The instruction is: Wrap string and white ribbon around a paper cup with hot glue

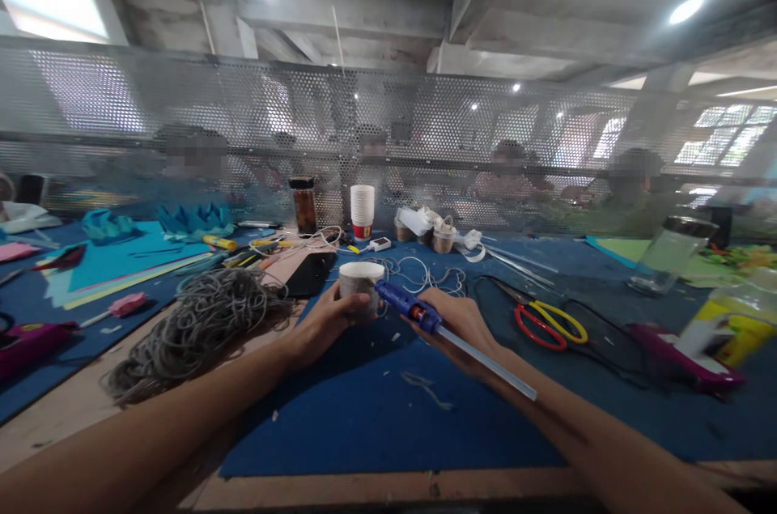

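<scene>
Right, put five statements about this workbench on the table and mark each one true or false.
1. The left hand holds a white-rimmed cup. True.
2. The right hand holds the scissors. False: it holds a blue glue gun; the scissors lie to the right of that hand.
3. A translucent glue stick sticks out of the back of the glue gun. True.
4. The bundle of grey cord lies to the right of the right hand. False: it lies on the left side of the picture.
5. In the picture, the stack of paper cups stands to the right of the dark-lidded jar. True.
</scene>
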Demonstrator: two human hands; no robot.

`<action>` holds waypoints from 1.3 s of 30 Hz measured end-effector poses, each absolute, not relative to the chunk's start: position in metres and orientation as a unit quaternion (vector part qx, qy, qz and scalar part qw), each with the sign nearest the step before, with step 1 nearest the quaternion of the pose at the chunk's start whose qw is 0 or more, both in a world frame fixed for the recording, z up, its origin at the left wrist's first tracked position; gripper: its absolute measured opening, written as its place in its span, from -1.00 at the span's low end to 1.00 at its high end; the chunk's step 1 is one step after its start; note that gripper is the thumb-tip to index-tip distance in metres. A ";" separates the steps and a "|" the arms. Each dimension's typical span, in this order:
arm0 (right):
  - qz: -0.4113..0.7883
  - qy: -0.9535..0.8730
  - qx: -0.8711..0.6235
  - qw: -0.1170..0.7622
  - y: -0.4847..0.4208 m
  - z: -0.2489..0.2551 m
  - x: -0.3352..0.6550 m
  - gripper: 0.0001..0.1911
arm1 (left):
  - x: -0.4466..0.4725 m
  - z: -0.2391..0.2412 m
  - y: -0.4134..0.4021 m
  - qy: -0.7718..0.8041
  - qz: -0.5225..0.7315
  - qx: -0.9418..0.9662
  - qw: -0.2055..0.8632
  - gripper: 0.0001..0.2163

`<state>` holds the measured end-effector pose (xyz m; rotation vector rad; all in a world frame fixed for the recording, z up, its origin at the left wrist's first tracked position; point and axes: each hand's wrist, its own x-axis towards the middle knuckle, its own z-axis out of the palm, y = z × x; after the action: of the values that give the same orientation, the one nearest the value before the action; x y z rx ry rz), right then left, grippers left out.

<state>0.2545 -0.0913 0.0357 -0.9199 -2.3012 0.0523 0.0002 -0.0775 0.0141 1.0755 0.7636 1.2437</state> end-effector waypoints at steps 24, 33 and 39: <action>0.037 -0.874 -0.349 0.337 -0.093 0.037 0.257 -0.77 | 0.000 0.019 -0.082 0.337 0.533 0.473 0.615 -0.63; 0.025 -0.880 -0.337 0.334 -0.091 0.036 0.256 -0.75 | -0.001 0.014 -0.079 0.332 0.535 0.476 0.615 -0.60; 0.027 -0.881 -0.339 0.329 -0.090 0.035 0.257 -0.76 | -0.001 0.016 -0.080 0.339 0.537 0.468 0.615 -0.59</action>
<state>0.2573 -0.0898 0.0349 -0.8865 -2.3059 0.0699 -0.0006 -0.0803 0.0162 1.0774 0.7813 1.2372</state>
